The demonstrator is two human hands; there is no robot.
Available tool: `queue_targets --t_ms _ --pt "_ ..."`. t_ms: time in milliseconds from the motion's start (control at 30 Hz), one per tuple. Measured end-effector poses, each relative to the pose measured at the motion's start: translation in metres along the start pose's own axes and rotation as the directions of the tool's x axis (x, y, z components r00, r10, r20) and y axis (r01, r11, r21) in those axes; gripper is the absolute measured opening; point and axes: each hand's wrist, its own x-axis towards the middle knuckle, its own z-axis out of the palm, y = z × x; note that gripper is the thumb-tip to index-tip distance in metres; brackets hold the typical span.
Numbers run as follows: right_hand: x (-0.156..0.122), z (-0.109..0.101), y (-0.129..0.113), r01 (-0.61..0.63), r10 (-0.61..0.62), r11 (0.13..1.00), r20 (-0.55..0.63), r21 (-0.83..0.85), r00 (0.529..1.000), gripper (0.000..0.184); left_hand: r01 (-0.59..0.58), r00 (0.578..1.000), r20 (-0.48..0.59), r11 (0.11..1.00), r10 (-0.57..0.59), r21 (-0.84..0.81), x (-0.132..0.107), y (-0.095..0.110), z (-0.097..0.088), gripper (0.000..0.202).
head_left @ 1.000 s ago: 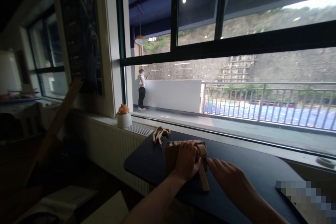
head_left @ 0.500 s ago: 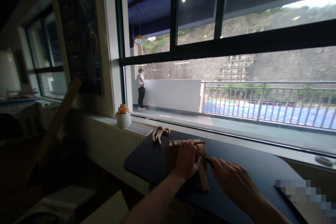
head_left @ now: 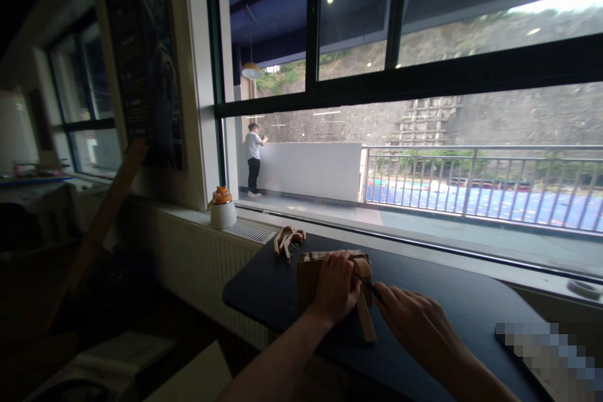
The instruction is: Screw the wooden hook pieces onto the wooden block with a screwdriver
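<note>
My left hand (head_left: 336,286) is closed over a pale curved wooden piece (head_left: 362,267) and presses it on a brown block (head_left: 307,284) with a rough, bark-like edge. The block sits on a dark tabletop (head_left: 426,273). From the curved piece a flat wooden strip (head_left: 365,320) slants down toward me. My right hand (head_left: 412,314) grips a thin dark-handled tool (head_left: 375,292), its tip meeting the wood beside my left fingers. The tip is too small to make out, so the tool's kind is unclear.
Several curved wooden pieces (head_left: 288,239) lie at the table's far left corner, with small bits beside them. A white pot with an orange top (head_left: 222,210) stands on the sill. A blurred flat object (head_left: 546,352) lies at right. Outside the window stands a person (head_left: 254,157).
The tool and my right hand have shifted slightly against the wood. My left hand keeps its place. Outside, the person has raised their forearms.
</note>
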Motion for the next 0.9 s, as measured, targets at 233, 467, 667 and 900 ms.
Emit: queue_targets --t_ms 233,467,667,900 --pt "-0.009 0.002 -0.004 0.020 -0.020 1.000 0.028 0.006 0.999 0.020 0.001 1.000 -0.003 1.000 -0.001 -0.002 0.001 0.000 -0.001 0.024" --pt "-0.011 0.002 0.001 -0.006 0.005 1.000 0.070 0.019 0.998 0.024 0.005 1.000 0.006 1.000 -0.005 0.002 0.001 0.001 -0.002 0.022" --pt "0.001 -0.006 0.005 -0.109 0.101 0.992 0.109 0.067 0.989 0.019 0.004 1.000 0.007 1.000 -0.004 0.006 0.000 0.001 -0.001 0.025" --pt "0.005 -0.006 0.016 -0.177 0.170 0.982 0.096 0.070 0.981 0.017 0.003 1.000 0.004 1.000 -0.003 0.007 0.000 0.001 -0.001 0.026"
